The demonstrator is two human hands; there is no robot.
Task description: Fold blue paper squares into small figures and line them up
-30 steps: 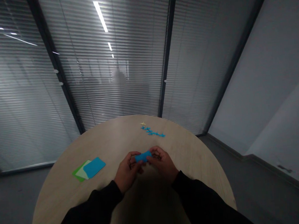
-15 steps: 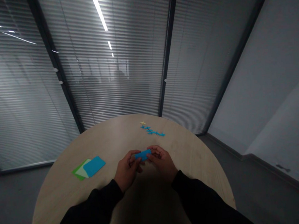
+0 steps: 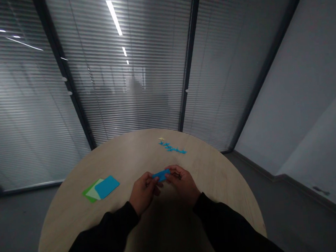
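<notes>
Both my hands hold a narrow blue paper strip (image 3: 161,175) up over the round wooden table (image 3: 121,160), pinched between fingers and thumbs. My left hand (image 3: 143,189) has one end and my right hand (image 3: 181,180) has the other. To the left of my hands lie a blue card (image 3: 107,186), a pale green card (image 3: 91,192) and a darker green card (image 3: 88,197), overlapping. Farther off, a row of small blue folded paper stars (image 3: 172,148) lies on the tabletop, with a small yellow paper star (image 3: 161,139) at its end.
The table's curved edge runs around my hands, with a grey floor (image 3: 291,209) beyond it on the right. Glass partitions with slatted blinds (image 3: 130,86) stand behind the table, and a pale wall (image 3: 298,94) rises at the right.
The blue strip looks flatter and thinner between my fingers than a second ago. My hands have stayed almost in place, and the cards and stars have not moved.
</notes>
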